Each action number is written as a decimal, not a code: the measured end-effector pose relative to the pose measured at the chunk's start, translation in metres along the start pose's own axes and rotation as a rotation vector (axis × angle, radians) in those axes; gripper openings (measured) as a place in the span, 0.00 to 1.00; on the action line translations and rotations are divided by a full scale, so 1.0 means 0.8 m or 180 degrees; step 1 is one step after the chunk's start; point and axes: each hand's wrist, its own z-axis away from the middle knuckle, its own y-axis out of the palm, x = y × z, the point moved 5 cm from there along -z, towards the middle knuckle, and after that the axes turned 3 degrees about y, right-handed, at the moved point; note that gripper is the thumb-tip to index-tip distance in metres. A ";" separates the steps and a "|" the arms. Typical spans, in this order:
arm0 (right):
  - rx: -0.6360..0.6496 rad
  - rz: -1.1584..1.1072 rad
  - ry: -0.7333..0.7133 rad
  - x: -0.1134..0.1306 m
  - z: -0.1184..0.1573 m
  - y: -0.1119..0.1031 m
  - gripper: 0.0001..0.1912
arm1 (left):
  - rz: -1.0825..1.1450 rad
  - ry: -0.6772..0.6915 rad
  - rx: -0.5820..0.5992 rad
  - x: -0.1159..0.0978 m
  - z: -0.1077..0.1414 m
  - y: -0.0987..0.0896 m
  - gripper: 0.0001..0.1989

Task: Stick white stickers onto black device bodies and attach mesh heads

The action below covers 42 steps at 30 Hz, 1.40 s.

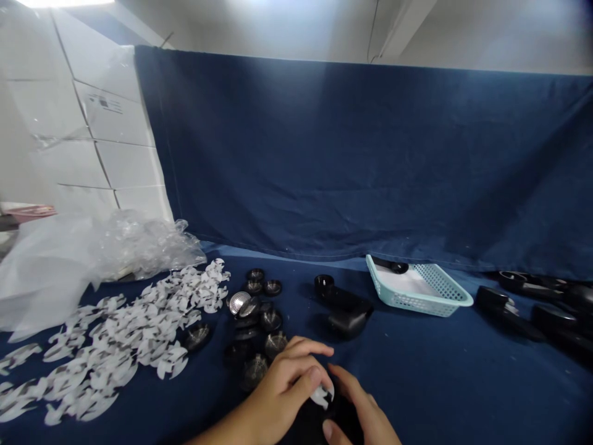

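Down around 6 o'clock on the dark blue cloth, both bare hands are busy close together, left hand (283, 388) and right hand (364, 408). Left fingers are bunched over a small white piece (320, 397), thumb and index both near it, though I can't tell if they're pinching it or just pressing. Right one is curved, fingers on one side and thumb on the other of a black part (343, 415), which is mostly hidden. A pile of similar white pieces (139, 334) sprawls out at 8 o'clock, and a bunch of round black cups (271, 320) sits at 7, next to a shiny perforated disc (239, 302). Over at 5 there's a bigger black housing (349, 318) lying on its own. Light-blue basket (412, 303) at 4, with a white sheet (402, 283) and a black handle-like piece (397, 267) in it. More black parts (504, 314) between 3 and 4, crumpled clear plastic (146, 244) at 9.
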 end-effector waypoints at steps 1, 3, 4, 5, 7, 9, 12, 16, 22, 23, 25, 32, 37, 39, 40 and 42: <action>0.0071 0.0011 -0.0041 0.001 -0.001 0.000 0.34 | 0.0052 0.0024 0.0020 -0.002 0.000 0.000 0.25; 0.0157 0.0030 -0.0095 0.002 -0.002 -0.001 0.33 | 0.0120 0.0112 0.0027 -0.006 -0.001 -0.001 0.26; 0.0143 0.0048 -0.0099 0.002 -0.002 -0.001 0.33 | 0.0133 0.0160 0.0022 -0.008 -0.001 -0.001 0.27; 0.0090 0.0072 -0.0088 0.002 -0.002 -0.001 0.34 | 0.0134 0.0212 0.0006 -0.010 -0.001 -0.001 0.27; -0.0053 0.0112 -0.0047 0.002 -0.001 -0.001 0.34 | 0.0100 0.0327 -0.0064 -0.012 -0.001 -0.002 0.27; -0.0062 0.0109 -0.0057 0.003 0.000 0.002 0.35 | 0.0042 0.0408 -0.0146 -0.013 -0.001 -0.004 0.28; -0.0045 0.0060 -0.0123 0.005 0.001 0.004 0.34 | -0.0085 0.0484 -0.0241 -0.012 -0.002 -0.009 0.28; -0.0097 0.0063 -0.0125 0.004 0.000 -0.002 0.34 | -0.0340 0.0671 -0.0222 -0.013 -0.001 -0.011 0.22; 0.0147 -0.0048 -0.0137 0.001 -0.004 0.002 0.33 | -0.0924 0.1464 -0.0007 -0.019 0.011 -0.001 0.13; 0.0073 -0.0067 -0.0128 0.001 -0.004 0.002 0.33 | -0.1116 0.1641 0.0022 -0.020 0.013 0.001 0.12; -0.0014 -0.0087 -0.0115 0.001 -0.003 0.004 0.34 | -0.1419 0.1873 -0.0007 -0.022 0.017 0.001 0.11; -0.0078 -0.0119 -0.0046 0.001 0.001 0.003 0.35 | -0.1709 0.1703 -0.0167 -0.014 0.013 -0.012 0.09; -0.0089 -0.0059 0.0003 0.000 0.001 0.003 0.35 | -0.1842 0.1469 -0.0087 -0.007 0.012 -0.014 0.11; -0.0109 -0.0077 -0.0010 -0.001 0.001 0.004 0.34 | -0.1848 0.1410 -0.0036 -0.006 0.011 -0.014 0.13; -0.0119 -0.0094 -0.0024 -0.001 0.001 0.005 0.34 | -0.1849 0.1394 -0.0016 -0.006 0.011 -0.014 0.14; -0.0144 -0.0122 -0.0056 -0.003 0.001 0.007 0.33 | -0.1886 0.1393 0.0025 -0.007 0.011 -0.013 0.16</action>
